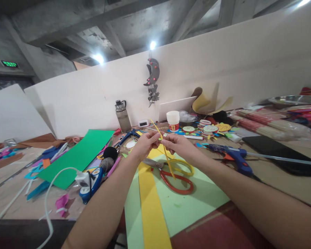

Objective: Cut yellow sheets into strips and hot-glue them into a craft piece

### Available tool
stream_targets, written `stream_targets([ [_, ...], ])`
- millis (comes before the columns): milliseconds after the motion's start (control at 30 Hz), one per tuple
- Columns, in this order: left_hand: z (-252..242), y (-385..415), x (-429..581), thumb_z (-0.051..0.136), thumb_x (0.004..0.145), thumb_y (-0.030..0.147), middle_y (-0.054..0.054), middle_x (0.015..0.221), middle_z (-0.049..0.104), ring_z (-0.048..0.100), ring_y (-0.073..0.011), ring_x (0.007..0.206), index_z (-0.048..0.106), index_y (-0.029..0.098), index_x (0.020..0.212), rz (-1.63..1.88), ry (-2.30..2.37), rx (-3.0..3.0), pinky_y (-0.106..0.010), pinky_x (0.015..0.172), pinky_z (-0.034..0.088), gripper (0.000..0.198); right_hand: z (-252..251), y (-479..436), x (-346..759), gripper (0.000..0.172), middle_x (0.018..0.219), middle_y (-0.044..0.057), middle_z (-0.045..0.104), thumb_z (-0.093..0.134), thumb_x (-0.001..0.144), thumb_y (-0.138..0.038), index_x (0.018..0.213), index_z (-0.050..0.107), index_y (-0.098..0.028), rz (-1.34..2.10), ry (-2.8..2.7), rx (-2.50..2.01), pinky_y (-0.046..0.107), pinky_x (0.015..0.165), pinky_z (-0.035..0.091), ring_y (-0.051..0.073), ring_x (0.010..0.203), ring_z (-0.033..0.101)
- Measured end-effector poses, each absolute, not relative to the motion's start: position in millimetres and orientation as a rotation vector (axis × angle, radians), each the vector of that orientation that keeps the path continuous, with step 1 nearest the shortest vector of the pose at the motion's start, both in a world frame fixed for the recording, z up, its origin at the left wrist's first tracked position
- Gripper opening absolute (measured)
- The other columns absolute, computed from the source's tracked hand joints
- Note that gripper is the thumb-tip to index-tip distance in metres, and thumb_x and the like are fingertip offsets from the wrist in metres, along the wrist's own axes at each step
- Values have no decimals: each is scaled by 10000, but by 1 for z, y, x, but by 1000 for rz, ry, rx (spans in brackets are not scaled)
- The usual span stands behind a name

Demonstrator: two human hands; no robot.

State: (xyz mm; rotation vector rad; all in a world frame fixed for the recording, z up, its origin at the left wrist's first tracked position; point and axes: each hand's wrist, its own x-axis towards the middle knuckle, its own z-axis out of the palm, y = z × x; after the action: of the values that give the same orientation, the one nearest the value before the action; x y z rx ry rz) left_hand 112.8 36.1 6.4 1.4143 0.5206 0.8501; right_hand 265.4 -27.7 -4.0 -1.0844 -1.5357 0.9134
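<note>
A thin yellow strip (168, 159) runs between my two hands, its ends sticking out above and below the fingers. My left hand (147, 144) pinches it from one side, and my right hand (180, 144) has its fingertips closed on it from the other. A small light-green scrap (160, 139) shows at the fingertips. Beneath the hands lie scissors (175, 187) with one red and one yellow handle loop. They rest on a pale green sheet (197, 207), beside a wide yellow band (153, 211) of sheet material.
A blue glue gun (234, 156) and a black tray-like slab (277, 152) lie right. A green sheet (79, 155), a blue power strip (93, 185) and a white cable (48, 207) are left. A bottle (123, 117) and paper cups (173, 121) stand behind.
</note>
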Motion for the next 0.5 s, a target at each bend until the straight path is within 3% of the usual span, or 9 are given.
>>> stream_targets([
  [267, 11, 33, 112, 701, 695, 441, 30, 570, 478, 399, -40, 505, 669, 128, 880, 845, 550, 1443, -176, 487, 290, 365, -10, -26, 264, 377, 483, -52, 453, 567, 780, -516, 631, 478, -182, 1098, -1440, -989, 216, 446, 286, 67, 440, 388],
  [500, 6, 35, 115, 687, 695, 461, 23, 570, 506, 424, -43, 489, 639, 118, 847, 947, 680, 1592, -179, 466, 281, 379, -13, -23, 263, 389, 663, -20, 528, 598, 736, -567, 729, 515, -187, 1063, -1299, -1166, 241, 473, 415, 87, 508, 497],
])
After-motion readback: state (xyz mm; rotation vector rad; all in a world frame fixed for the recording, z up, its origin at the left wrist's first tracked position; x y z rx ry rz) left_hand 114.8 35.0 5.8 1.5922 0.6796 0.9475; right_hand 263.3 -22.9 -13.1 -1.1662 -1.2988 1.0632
